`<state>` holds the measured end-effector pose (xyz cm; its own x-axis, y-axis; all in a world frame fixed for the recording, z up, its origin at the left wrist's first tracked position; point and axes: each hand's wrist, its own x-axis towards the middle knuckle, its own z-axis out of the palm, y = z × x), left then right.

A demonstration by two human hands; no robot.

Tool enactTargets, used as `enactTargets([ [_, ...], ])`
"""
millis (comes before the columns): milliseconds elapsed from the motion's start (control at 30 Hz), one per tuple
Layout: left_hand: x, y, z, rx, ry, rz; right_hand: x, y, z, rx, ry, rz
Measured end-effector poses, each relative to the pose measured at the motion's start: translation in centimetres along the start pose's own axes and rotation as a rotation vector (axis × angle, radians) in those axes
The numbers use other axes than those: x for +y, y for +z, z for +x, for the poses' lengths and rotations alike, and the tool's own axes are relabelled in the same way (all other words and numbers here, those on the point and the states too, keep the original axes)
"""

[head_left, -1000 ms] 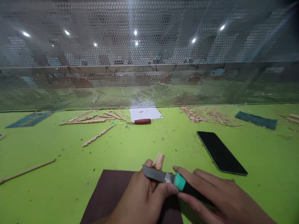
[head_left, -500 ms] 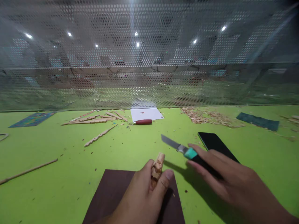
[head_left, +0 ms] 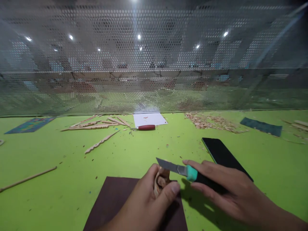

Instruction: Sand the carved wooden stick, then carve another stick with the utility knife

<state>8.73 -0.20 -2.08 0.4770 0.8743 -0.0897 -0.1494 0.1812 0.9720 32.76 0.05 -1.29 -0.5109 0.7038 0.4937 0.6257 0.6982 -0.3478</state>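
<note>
Wood (head_left: 161, 182) sits pinched in the left hand (head_left: 149, 200) while the right hand (head_left: 228, 189) grips a knife (head_left: 190, 173).

I see a grey screen (head_left: 154, 57) pierced with rows of small round holes, filling the upper half of my view and meeting the far edge of a bright green tabletop (head_left: 60, 202). A horizontal band (head_left: 207, 73) crosses the screen. Several small white lights (head_left: 139, 37) shine in its upper part; I can't tell whether I'm seeing them through it or reflected. Lower down, the mesh takes on a greenish tint, with blurred reddish shapes (head_left: 83, 87) that I can't identify. To my upper right, a pale diagonal streak (head_left: 276, 41) runs toward a darker corner.
</note>
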Motion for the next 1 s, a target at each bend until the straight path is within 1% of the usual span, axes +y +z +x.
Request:
enactTargets([
  [33, -0.3, -0.1, 0.2, -0.029, -0.003, -0.077, -0.2, -0.1, 0.1, -0.03, -0.02, 0.018],
  [100, -0.7, -0.3, 0.4, -0.037, -0.021, -0.13, -0.5, -0.1, 0.3, -0.087, -0.049, 0.042],
  [200, -0.4, -0.4, 0.3, -0.02, -0.029, -0.051, -1.0, 0.0, 0.4, -0.124, -0.055, 0.033],
  [333, 0.2, -0.4, -0.2, 0.056, -0.06, 0.065, -1.0, 0.3, 0.2, -0.057, -0.082, -0.044],
  [433, 0.3, -0.2, -0.4, 0.094, -0.09, 0.08, -1.3, 0.5, 0.1, -0.028, -0.092, -0.115],
  [600, 0.7, 0.0, -0.1, 0.043, -0.066, 0.105, -1.8, 1.0, -0.3, -0.01, -0.071, -0.171],
  [667, 0.9, 0.0, -0.2, 0.041, -0.064, 0.157, -1.3, 1.0, -0.5, 0.025, -0.026, -0.175],
  [733, 0.9, 0.0, -0.3, 0.063, -0.086, 0.247, 0.0, 0.7, -0.5, 0.086, 0.077, -0.206],
  [800, 0.9, -0.1, -0.5, 0.079, -0.127, 0.342, 1.5, 0.3, -0.2, 0.173, 0.182, -0.284],
  [867, 0.7, -0.1, -0.5, 0.099, -0.172, 0.377, 2.7, 0.0, 0.1, 0.225, 0.215, -0.328],
  [933, 0.4, -0.2, -0.5, 0.118, -0.213, 0.371, 3.0, -0.1, 0.3, 0.212, 0.209, -0.292],
  [1000, 0.0, -0.4, -0.4, 0.143, -0.24, 0.358, 2.7, 0.0, 0.4, 0.169, 0.189, -0.227],
])
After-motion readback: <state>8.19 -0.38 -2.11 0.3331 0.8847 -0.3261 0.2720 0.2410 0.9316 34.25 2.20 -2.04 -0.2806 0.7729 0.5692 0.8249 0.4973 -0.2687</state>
